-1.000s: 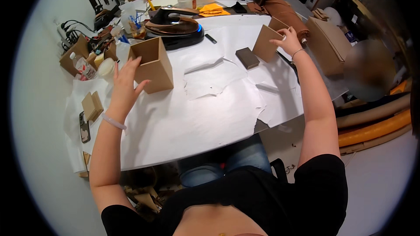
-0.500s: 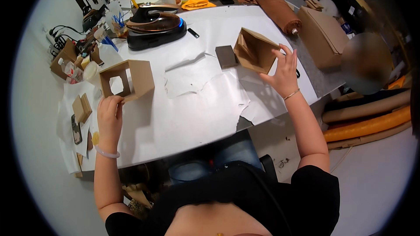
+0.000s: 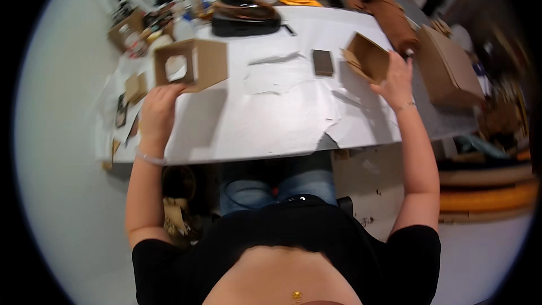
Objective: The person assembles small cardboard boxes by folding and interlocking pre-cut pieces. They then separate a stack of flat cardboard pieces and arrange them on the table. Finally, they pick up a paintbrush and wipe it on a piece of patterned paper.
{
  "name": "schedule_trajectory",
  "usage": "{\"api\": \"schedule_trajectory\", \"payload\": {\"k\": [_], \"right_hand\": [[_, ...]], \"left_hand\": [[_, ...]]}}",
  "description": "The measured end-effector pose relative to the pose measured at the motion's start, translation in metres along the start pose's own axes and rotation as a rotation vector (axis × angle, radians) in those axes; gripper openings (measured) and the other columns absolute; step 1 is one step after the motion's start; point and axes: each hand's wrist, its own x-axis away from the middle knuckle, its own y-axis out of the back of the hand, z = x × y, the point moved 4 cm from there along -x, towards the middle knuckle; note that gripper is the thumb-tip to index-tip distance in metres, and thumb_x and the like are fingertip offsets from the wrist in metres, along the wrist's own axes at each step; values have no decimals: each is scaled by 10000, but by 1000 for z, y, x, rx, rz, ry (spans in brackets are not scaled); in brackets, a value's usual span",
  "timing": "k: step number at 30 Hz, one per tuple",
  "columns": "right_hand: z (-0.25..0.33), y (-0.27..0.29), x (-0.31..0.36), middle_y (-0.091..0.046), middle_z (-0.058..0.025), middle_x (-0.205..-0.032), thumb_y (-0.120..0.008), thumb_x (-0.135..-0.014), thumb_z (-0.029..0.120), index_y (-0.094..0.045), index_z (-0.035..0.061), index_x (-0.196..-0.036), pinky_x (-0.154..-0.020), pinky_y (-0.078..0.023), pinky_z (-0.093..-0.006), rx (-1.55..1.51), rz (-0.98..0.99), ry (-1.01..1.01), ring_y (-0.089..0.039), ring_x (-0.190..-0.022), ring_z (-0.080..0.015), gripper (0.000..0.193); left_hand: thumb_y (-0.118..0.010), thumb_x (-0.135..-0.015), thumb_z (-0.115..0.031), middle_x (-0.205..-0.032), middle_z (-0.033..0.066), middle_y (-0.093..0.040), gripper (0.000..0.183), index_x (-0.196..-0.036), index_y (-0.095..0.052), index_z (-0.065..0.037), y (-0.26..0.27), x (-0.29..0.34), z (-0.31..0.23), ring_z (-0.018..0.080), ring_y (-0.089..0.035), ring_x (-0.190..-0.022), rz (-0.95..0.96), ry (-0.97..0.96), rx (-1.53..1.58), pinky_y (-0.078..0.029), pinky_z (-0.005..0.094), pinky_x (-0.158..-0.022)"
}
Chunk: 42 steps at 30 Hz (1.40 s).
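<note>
My left hand point(image 3: 157, 114) is closed on the lower edge of a brown cardboard box frame point(image 3: 210, 65), holding it tilted up over the left of the table; a hole through it shows white. On the right, an open cardboard box point(image 3: 374, 61) is in my right hand point(image 3: 397, 83), thumb at its lower edge and fingers along its right side. A loose-looking flap or panel shows at that box's left side. Between the two, nearer the right box, a small dark brown block point(image 3: 323, 63) rests on the white table covering. The picture is blurred.
Torn white paper point(image 3: 274, 76) lies mid-table. An iron-like appliance point(image 3: 246, 16) stands behind it. At the left are small cardboard pieces point(image 3: 135, 87) and a phone point(image 3: 121, 111). A brown roll point(image 3: 390, 20) and a large carton point(image 3: 449, 68) flank the right side.
My view has shifted, so the tabletop sits higher in the picture. The right-hand box has moved away from the dark block, leaving a gap. Both hands keep their holds.
</note>
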Motion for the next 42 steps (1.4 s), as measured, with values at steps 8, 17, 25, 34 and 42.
{"api": "schedule_trajectory", "payload": {"k": [8, 17, 25, 34, 42], "right_hand": [[-17, 27, 21, -446, -174, -1562, -965, -639, 299, -322, 10, -1580, -1295, -244, -538, -31, -214, 72, -409, -1480, -352, 1175], [29, 73, 52, -498, -213, -1477, -935, -704, 213, -366, -44, -1543, -1206, -366, -502, -416, -213, -58, -464, -1396, -426, 1046], [67, 50, 81, -500, -229, -1448, -941, -694, 199, -366, -82, -1532, -1182, -372, -441, -681, -145, -99, -483, -1379, -349, 1054], [140, 19, 121, -467, -228, -1482, -935, -691, 241, -316, -86, -1552, -1215, -335, -439, -974, -44, -218, -446, -1418, -351, 1110], [178, -10, 148, -449, -199, -1528, -911, -702, 282, -308, -59, -1571, -1238, -299, -439, -1205, -26, -316, -420, -1456, -332, 1111]], "left_hand": [[-646, -828, -62, -1081, 65, -744, 258, -1074, -720, -68, 48, 19, -38, 266, -693, -1019, -42, -167, -196, -544, 401, -937], [-708, -898, -80, -1015, 106, -746, 244, -1142, -697, -82, 50, 25, -34, 302, -710, -948, 153, 159, -30, -566, 406, -817], [-721, -947, -143, -1058, 99, -756, 302, -1244, -682, -100, 19, 23, -28, 315, -713, -966, 154, 258, -26, -578, 424, -794], [-799, -899, -167, -1261, 126, -668, 567, -1419, -589, -81, 6, 45, -41, 331, -641, -1154, -40, 278, 53, -562, 408, -949], [-1010, -692, -285, -1690, 253, -212, 1353, -1665, -110, -16, -79, 122, 21, 340, -294, -1553, -219, 675, 766, -361, 429, -1254]]}}
